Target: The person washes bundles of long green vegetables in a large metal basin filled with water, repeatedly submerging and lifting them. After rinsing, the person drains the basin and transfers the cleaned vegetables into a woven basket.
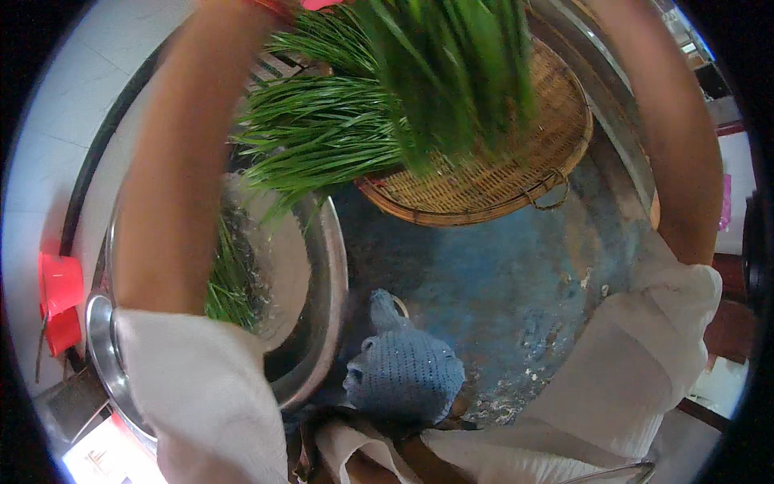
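Both of my hands are past the top edge of the view; only my forearms and pale sleeves show. Before me, a blurred bunch of long green leaves (453, 78) hangs upright over a round woven bamboo tray (484, 193). What holds the bunch is hidden above the frame. More long green leaves (326, 127) lie across the tray's left side, their tips reaching over a large metal basin (338, 260). Inside the basin, beside my left forearm, is cloudy water (278, 272) with further green leaves (227, 290) in it.
A blue knitted cloth item (405, 369) lies near my body, right of the basin. The worn, blue-stained surface (502, 272) stretches under the tray. A smaller metal bowl (106, 339) sits left of the basin. Red plastic containers (60, 284) stand at the far left.
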`<state>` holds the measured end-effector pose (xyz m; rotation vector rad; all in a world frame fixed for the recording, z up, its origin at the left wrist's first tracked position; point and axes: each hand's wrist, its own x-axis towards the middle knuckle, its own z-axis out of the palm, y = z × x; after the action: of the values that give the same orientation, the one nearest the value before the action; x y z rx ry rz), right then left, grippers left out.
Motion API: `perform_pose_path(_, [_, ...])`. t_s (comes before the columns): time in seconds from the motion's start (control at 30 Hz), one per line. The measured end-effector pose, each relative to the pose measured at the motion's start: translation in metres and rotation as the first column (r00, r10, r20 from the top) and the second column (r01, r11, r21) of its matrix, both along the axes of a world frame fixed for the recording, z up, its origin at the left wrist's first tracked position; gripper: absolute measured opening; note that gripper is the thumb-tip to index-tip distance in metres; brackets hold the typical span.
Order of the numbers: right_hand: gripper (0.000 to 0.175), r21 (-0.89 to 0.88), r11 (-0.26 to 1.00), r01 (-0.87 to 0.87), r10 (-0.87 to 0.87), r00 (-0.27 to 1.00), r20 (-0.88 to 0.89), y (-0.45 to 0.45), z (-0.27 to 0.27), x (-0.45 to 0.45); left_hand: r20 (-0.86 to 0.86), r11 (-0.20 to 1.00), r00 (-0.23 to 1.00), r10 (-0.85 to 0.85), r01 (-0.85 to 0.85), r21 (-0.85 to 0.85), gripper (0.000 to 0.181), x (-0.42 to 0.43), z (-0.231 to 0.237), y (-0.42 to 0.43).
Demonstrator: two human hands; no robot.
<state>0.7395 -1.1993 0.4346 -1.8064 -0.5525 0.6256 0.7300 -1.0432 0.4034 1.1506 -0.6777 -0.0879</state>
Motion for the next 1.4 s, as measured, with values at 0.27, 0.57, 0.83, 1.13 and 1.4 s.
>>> perform_pose_path(0.27, [0.061, -0.44, 0.898, -0.004, -0.294, 0.737, -0.608, -0.132, -0.219, -0.005, -0.899, 0.959, 0.345, -0.268, 0.008, -0.283, 0.034, -0.057, -0.262, -0.161])
perform_pose_path(0.57, [0.101, -0.707, 0.705, -0.064, -0.387, 0.8, -0.458, -0.171, -0.277, -0.033, -0.867, 0.878, 0.272, 0.417, 0.127, 0.462, 0.075, -0.098, -0.331, -0.151])
perform_pose_path(0.83, [0.091, -0.843, 0.536, -0.046, -0.144, 0.979, -0.145, -0.203, -0.306, -0.019, -0.798, 0.797, 0.343, 0.495, 0.188, 0.575, 0.096, -0.098, -0.303, -0.11])
perform_pose_path(1.13, [0.065, -0.961, 0.195, -0.194, 0.111, 0.978, -0.175, -0.196, -0.296, -0.017, -0.013, 0.163, 0.91, 0.414, -0.06, 0.985, 0.051, -0.11, -0.311, -0.104])
perform_pose_path(1.4, [0.05, -0.913, 0.344, -0.218, 0.555, 0.832, 0.011, -0.135, -0.281, -0.052, -0.064, 0.273, 0.989, 0.135, 0.025, 0.962, 0.047, -0.091, -0.354, -0.103])
